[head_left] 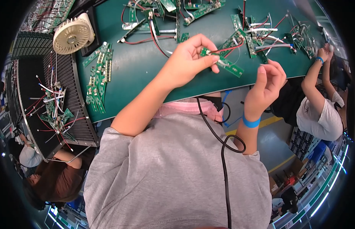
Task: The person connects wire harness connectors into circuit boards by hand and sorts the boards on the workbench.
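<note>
My left hand pinches a narrow green circuit board between thumb and fingers, above the near edge of the table. Red and dark wires loop up from the board's held end. To its right, my right hand is raised just past the table edge, apart from the board. Its fingers are curled in toward the thumb; whether a small thing sits between the tips is too fine to make out. A blue band circles the right wrist. Beyond the hands lies a pile of wired circuit boards.
Bare boards lie stacked on the green table at left. A cream fan stands behind them. Further left, a black ridged tray holds wired boards. A black cable hangs across my front. Co-workers sit on both sides.
</note>
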Demonstrator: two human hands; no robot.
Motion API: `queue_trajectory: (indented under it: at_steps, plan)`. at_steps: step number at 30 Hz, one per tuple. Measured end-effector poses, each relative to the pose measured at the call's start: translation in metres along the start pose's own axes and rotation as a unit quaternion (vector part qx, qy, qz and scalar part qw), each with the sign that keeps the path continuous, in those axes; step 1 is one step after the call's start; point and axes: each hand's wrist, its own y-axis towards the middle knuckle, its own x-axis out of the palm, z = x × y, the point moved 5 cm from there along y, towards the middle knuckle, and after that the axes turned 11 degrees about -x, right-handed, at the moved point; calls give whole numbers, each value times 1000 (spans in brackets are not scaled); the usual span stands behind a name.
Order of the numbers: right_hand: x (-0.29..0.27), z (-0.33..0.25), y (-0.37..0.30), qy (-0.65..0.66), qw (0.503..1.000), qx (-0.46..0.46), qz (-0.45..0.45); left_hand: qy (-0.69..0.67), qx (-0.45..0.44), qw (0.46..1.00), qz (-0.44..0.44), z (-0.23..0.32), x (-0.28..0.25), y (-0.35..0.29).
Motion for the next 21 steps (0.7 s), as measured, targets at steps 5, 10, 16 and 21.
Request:
queue_trajectory:
  at_steps: [5, 10, 16, 21]
  plan:
    - [-19, 45, 8, -192, 981, -25, -4, 9, -19, 999, -24, -2, 1, -1]
    - [-12, 75, -1, -266, 963, -17, -43, 24, -23, 999, -21, 0, 3, -5]
    - [-10, 75, -1, -336, 940, -30, -58, -18, -3, 998, -54, 33, 5, -13]
    - [-5, 75, 0, -322, 945, -23, -57, 48, 51, 996, 51, 61, -17, -26]
